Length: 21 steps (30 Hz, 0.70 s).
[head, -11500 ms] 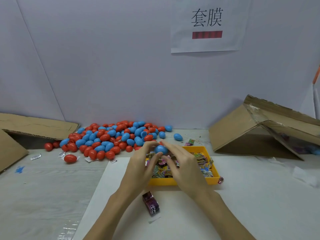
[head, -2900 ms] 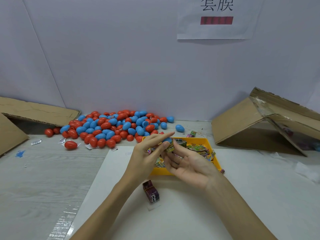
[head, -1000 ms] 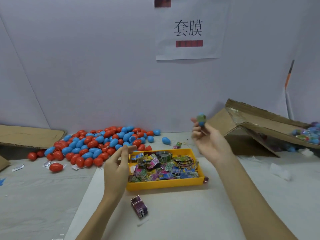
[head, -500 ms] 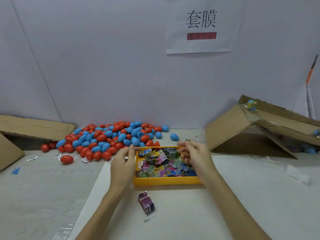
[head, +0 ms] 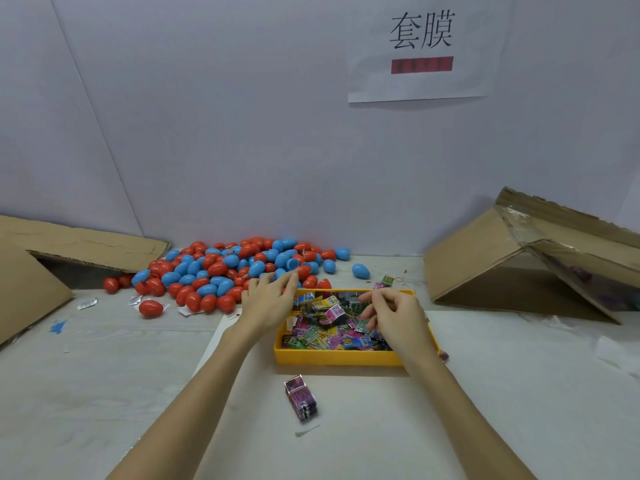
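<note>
A pile of red and blue plastic eggs (head: 221, 268) lies against the back wall. In front of it stands a yellow tray (head: 339, 358) full of small colourful printed sleeves (head: 329, 327). My left hand (head: 268, 303) reaches past the tray's left back corner with straight fingers, its tips at the edge of the egg pile beside a red egg (head: 304, 271). My right hand (head: 394, 317) hovers over the tray with fingers loosely curled down onto the sleeves, thumb apart from them. Neither hand holds an egg.
One small purple packet (head: 300, 401) lies on the white sheet (head: 381, 427) in front of the tray. A tipped cardboard box (head: 512, 271) stands at the right. A flattened cardboard box (head: 69, 240) lies at the left. A lone blue egg (head: 360, 270) sits behind the tray.
My right hand held a blue egg up a second ago; the egg then showed up by the right cardboard box, and the hand is now down over the tray. My left hand moved forward to the egg pile.
</note>
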Motion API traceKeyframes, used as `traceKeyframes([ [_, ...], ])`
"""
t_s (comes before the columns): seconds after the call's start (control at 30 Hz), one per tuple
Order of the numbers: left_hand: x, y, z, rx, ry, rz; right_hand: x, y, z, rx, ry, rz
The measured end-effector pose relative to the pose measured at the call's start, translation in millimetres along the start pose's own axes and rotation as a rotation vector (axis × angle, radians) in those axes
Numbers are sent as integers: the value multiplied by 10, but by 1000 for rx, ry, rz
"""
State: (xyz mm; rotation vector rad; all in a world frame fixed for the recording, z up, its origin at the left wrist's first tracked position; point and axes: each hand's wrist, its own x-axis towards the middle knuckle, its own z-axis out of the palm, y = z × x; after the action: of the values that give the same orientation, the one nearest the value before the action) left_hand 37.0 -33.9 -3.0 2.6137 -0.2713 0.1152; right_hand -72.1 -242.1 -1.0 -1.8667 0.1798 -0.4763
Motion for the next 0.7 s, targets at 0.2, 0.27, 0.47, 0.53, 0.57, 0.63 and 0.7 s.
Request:
traceKeyframes([
  [0.2, 33, 28, 13, -26, 174, 83, 2, 17, -29, 27, -2, 27],
  [0.27, -102, 68, -4, -241, 250, 179, 5, 15, -26, 13, -6, 20],
  [0.47, -716, 172, -20, -527, 161, 429, -93, 9, 81, -220, 7, -230],
  [0.53, -817, 209, -36, -514, 117, 494, -157, -13, 140, -336, -17, -409],
  [0.57, -845, 231, -46, -525, 96, 505, -185, -30, 167, -368, -31, -478],
  [0.63, -871, 277, -49, -568, 77, 495, -233, -76, 205, -377, -27, -558],
  [0.7, -872, 297, -24, -593, 103, 465, -255, -111, 222, -355, -13, -593],
])
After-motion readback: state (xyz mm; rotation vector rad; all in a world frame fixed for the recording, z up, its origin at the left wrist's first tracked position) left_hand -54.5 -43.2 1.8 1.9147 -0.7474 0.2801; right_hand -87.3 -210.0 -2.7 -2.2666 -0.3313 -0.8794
